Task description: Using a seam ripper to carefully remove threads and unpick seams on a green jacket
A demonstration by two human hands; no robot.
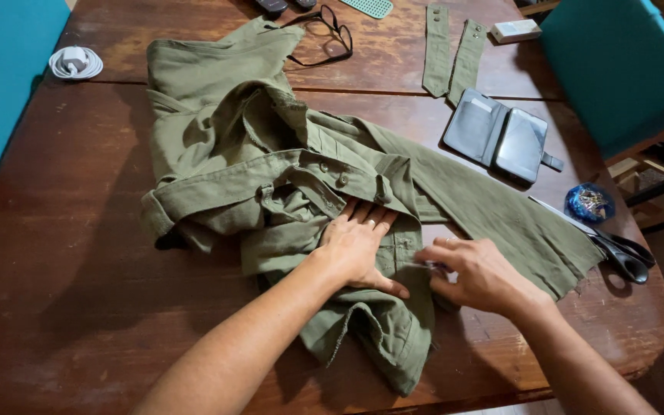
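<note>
The olive-green shirt lies crumpled and spread across the middle of the wooden surface, collar end toward the far side, one long panel running out to the right. Left hand is flat on the cloth near the button placket, palm down, fingers spread slightly and tucked just under a folded edge of the fabric, thumb stretched out to the right along the cloth. Right hand sits just beside it, touching the shirt too, and its fingers are drawn together in a pinch on something small at the fabric; what exactly it is, too small to tell. So the garment is under both hands, pressed by the left, nipped by the right.

Moving outward: black-handled scissors lie at the right edge of the cloth panel, with a small round blue tub of pins just beyond them. Farther back, an open dark wallet-style case, and beyond it two loose strips of the same green cloth side by side. A small white box sits near them. Eyeglasses rest at the shirt's far end. Far left, a coiled white charger. Teal chairs flank both sides.
</note>
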